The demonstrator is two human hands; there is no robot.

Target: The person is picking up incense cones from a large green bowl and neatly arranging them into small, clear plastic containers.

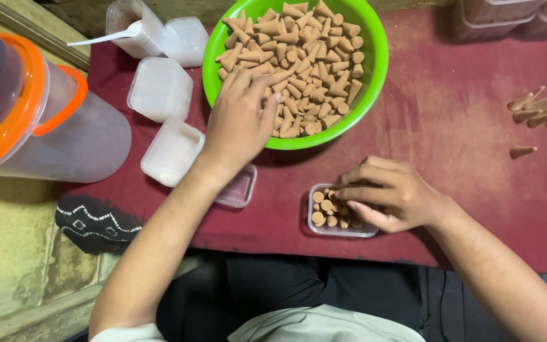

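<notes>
Red cloth: left hand in cone bowl, right hand on box.

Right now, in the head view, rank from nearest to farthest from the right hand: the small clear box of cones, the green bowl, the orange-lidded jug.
1. Small clear box of cones: under the right hand.
2. Green bowl: up the cloth, behind.
3. Orange-lidded jug: far left edge.

Left hand reaching forward, fingers curled — right hand cupped, lower
</notes>
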